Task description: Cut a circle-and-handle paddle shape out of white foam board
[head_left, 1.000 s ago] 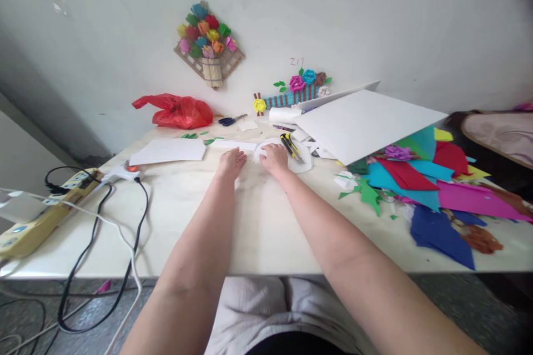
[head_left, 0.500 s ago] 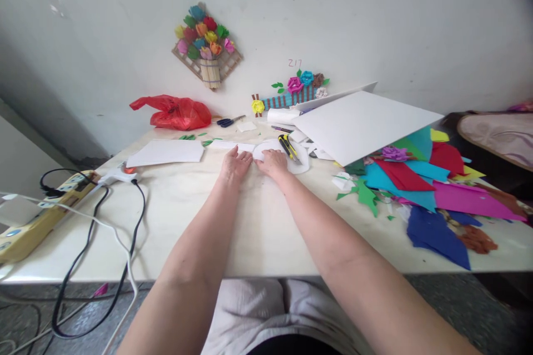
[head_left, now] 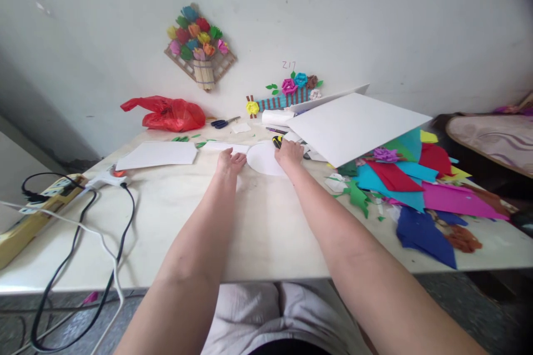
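A white paper disc (head_left: pixel 264 160) lies on the table between my two hands. My left hand (head_left: pixel 231 163) rests at its left side, fingers stretched out, holding nothing, beside a white paper strip (head_left: pixel 220 147). Over the disc's right part, my right hand (head_left: pixel 290 154) is closed on a yellow-and-black utility knife (head_left: pixel 277 141). Only one end of the knife shows past the fingers; the rest is covered by the hand.
White boards (head_left: pixel 358 125) lean at the back right above a heap of coloured paper scraps (head_left: pixel 416 183). Left stand a white sheet (head_left: pixel 160 155), red plastic bag (head_left: pixel 172 115), scissors (head_left: pixel 225 122) and a corded power strip (head_left: pixel 41 213). Paper-flower crafts (head_left: pixel 200 47) are on the wall.
My right hand has moved right, off the disc's left part and onto the utility knife. My left hand has shifted slightly away from the disc. The view has turned a little to the right.
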A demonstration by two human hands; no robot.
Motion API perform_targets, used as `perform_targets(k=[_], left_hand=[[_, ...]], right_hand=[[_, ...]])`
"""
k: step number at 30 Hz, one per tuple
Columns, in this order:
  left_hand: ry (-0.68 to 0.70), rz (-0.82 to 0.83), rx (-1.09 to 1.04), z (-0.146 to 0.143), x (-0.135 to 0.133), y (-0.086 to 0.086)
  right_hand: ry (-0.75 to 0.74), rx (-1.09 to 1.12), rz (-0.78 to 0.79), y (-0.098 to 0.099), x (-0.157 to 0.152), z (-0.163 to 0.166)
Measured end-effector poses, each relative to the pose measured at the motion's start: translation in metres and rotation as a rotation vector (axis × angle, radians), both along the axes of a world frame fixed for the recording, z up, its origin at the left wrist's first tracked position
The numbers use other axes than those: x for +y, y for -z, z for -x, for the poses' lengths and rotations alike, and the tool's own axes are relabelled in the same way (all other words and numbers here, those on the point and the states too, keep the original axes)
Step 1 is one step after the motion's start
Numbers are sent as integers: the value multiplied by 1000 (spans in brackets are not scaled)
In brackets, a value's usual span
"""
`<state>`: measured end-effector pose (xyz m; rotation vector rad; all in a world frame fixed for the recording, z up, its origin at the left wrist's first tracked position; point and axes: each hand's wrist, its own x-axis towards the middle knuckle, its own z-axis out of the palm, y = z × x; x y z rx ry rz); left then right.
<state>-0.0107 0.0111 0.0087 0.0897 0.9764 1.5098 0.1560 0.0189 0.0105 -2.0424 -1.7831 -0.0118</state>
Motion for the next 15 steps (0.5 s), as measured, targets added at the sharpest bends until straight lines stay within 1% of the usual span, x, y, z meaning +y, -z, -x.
perform_targets(k=[2,4,7,11,13,15], left_hand=[[9,6,-2,2,2,2],[25,9,-3,5,5,3],[45,1,-13,9,7,5],[63,15,-29,11,7,1],[56,32,16,10,8,-2],[32,30,117,8,9,-2]], right_hand=[[-1,9,78,4,2,-5],[-14,9,116,8,3,-7],[-20,11,121,9,3,-8],[-10,40,130,3,2,-10],[-11,56,138,0,2,-12],[-26,66,140,-2,2,-13]])
